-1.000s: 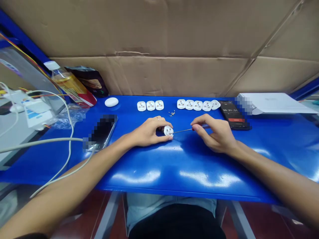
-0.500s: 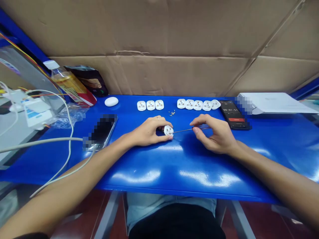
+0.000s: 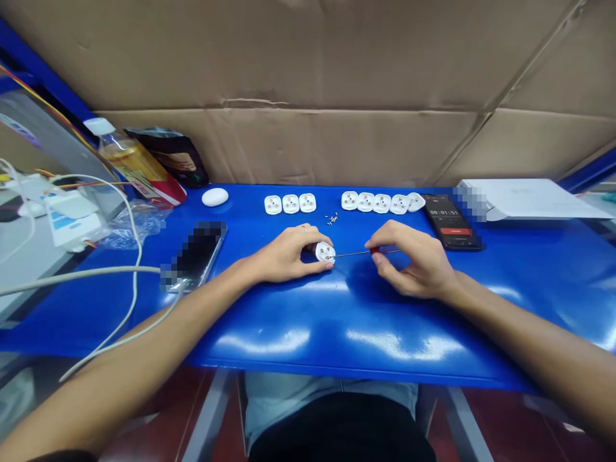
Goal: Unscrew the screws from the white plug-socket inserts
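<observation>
My left hand (image 3: pixel 287 255) is closed on a small white plastic piece (image 3: pixel 325 251) with metal fittings inside, gripping it between thumb and fingers on the blue table. A thin screwdriver (image 3: pixel 353 254) is pinched in my right hand (image 3: pixel 416 260), lying almost level. Its tip reaches the lower part of the white piece, and its reddish, see-through handle is partly hidden by the fingers. Beyond my hands lies a little heap of small screws (image 3: pixel 332 219). Similar white pieces stand in a left row (image 3: pixel 290 204) and a longer right row (image 3: pixel 382 203).
A phone showing a timer (image 3: pixel 448 222) and a white box (image 3: pixel 534 197) lie at the right. Leftward are another phone (image 3: pixel 199 253), a white oval case (image 3: pixel 215 197), a tilted bottle (image 3: pixel 139 167) and a cable (image 3: pixel 137 256) crossing over my left forearm. Cardboard (image 3: pixel 308 144) walls the back.
My right fingers have shifted slightly on the screwdriver's handle, so more of its red part shows. The white piece stays in my left hand, nearly in the same spot.
</observation>
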Demonstrator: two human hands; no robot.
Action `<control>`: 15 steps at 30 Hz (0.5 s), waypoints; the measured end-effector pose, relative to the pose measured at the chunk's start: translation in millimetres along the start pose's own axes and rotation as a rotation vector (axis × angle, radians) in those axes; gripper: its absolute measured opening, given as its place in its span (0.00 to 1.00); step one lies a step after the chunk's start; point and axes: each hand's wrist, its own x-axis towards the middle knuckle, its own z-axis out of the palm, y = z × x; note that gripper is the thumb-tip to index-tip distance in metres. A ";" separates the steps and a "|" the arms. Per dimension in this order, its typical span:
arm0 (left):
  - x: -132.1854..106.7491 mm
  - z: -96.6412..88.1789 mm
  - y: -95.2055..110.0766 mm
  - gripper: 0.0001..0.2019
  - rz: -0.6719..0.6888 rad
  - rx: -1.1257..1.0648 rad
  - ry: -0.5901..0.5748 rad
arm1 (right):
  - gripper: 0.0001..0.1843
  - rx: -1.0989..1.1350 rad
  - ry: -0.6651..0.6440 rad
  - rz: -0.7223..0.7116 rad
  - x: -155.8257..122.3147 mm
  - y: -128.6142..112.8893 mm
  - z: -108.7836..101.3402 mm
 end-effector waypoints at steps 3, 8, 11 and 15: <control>0.0 -0.4 0.5 0.18 0.005 0.011 -0.005 | 0.13 0.006 0.031 -0.009 0.2 0.2 -1.2; -0.3 -0.4 0.2 0.21 -0.005 0.016 -0.005 | 0.10 -0.056 0.080 0.098 -0.7 7.5 -0.2; -1.0 0.4 -0.7 0.29 -0.029 -0.006 0.037 | 0.07 -0.127 0.091 0.245 -1.0 16.2 2.7; -1.4 1.3 -1.3 0.28 -0.075 -0.035 0.089 | 0.08 -0.074 0.038 0.386 -1.9 25.6 7.6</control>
